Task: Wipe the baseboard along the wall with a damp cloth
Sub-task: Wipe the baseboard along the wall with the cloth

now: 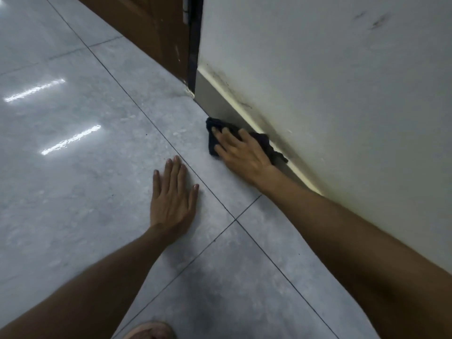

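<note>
A grey baseboard with a pale top edge runs along the foot of the white wall, from the door frame toward the lower right. A dark cloth is pressed against it where it meets the floor. My right hand lies flat on the cloth with its fingers spread, holding it to the baseboard. My left hand rests palm down on the grey floor tile, fingers together, with nothing in it. Dark smudges mark the wall just above the baseboard.
A brown wooden door and its dark frame stand at the baseboard's far end. Glossy grey floor tiles spread out to the left. A foot in a sandal shows at the bottom edge.
</note>
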